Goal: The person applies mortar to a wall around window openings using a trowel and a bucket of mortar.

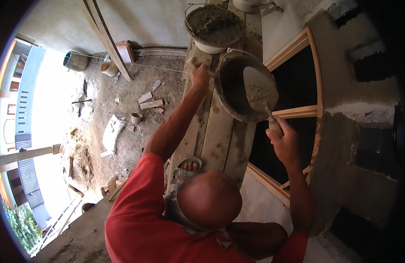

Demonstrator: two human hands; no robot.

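Note:
My right hand (285, 139) is closed round the wooden handle of a trowel (275, 127). The trowel's metal neck reaches over the rim of a dark bucket (221, 97), and a pale grey patch, the blade or wet mortar, shows inside. Left of this bucket, my left hand (200, 79) has its fingers curled in over the plank's edge; what they hold, if anything, is hidden. A thin white string (161, 67) runs across toward that hand. Farther off on the planks (216, 136) stands a second bucket (207, 45), heaped with grey mortar.
The planks form a raised walkway above a dirt floor (128, 92) strewn with brick pieces (151, 104). To the right are a wooden window frame (319, 74) and a rough wall with dark openings. A slanting wooden post (107, 39) stands at the far left, near more buckets (76, 62).

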